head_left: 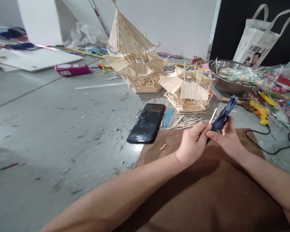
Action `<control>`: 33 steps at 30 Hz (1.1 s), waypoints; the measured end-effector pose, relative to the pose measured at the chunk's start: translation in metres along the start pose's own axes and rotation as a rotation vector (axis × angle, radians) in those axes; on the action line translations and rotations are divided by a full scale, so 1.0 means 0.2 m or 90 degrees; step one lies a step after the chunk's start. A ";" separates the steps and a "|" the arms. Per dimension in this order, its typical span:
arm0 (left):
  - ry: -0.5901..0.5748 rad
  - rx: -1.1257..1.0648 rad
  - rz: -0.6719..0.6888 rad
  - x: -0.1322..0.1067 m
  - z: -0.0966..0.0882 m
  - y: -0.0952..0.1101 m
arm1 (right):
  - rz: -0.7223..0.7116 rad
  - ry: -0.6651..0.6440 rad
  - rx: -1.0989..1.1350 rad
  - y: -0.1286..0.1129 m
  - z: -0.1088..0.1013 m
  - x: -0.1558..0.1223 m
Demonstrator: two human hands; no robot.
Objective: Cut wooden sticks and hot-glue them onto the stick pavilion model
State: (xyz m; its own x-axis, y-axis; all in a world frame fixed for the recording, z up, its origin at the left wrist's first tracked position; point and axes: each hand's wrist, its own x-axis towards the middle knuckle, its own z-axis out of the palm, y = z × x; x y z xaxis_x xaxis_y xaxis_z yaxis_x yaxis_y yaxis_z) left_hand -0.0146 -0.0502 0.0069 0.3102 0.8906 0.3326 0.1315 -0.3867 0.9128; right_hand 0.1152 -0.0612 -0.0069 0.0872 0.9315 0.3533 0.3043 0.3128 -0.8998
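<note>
In the head view, my left hand (pixel 193 141) is closed, pinching a short wooden stick (pixel 213 115) that points up and away. My right hand (pixel 227 133) is wrapped round a blue plier-like hand tool (pixel 223 116), its metal end pointing up. The two hands meet, and the stick lies right beside the tool; whether its jaws touch the stick cannot be made out. Loose wooden sticks (pixel 187 123) lie on the floor just beyond my hands. Behind them stands a low stick-built pavilion (pixel 193 91), with a taller pagoda-like stick model (pixel 137 64) to its left.
Brown paper (pixel 198 199) lies beneath my arms. Left of my hands are a black phone (pixel 147 123) and a blue strip (pixel 168 117). To the right are a yellow glue gun (pixel 261 112) with its cord, a metal bowl (pixel 223 82) of wrapped sticks, and a white bag (pixel 252 43).
</note>
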 end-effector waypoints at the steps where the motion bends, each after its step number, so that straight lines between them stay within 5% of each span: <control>1: -0.002 -0.008 -0.007 0.00 0.00 0.00 | -0.007 0.005 0.005 0.00 0.00 0.00; 7: -0.045 -0.125 -0.123 0.02 -0.03 -0.01 | 0.000 -0.030 0.040 -0.02 -0.04 0.01; 15: 0.000 -0.449 -0.333 0.00 0.01 0.04 | 0.071 0.011 -0.088 -0.02 -0.05 0.03; 20: -0.054 -0.384 -0.433 0.00 0.01 0.06 | 0.058 -0.062 -0.126 -0.05 -0.08 0.05; 25: -0.151 -0.278 -0.458 0.04 -0.04 0.04 | -0.076 0.055 -0.118 -0.07 -0.21 0.15; 33: -0.264 -0.160 -0.478 0.06 -0.06 0.07 | -0.230 0.090 -0.500 -0.17 -0.30 0.13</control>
State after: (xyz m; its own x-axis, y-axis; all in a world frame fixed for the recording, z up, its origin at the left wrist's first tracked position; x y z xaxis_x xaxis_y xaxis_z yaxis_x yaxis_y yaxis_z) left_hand -0.0215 -0.0429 0.0270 0.5476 0.7107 -0.4416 0.2415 0.3710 0.8967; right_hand 0.1636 -0.0585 0.0491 -0.0394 0.7519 0.6581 0.8968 0.3171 -0.3086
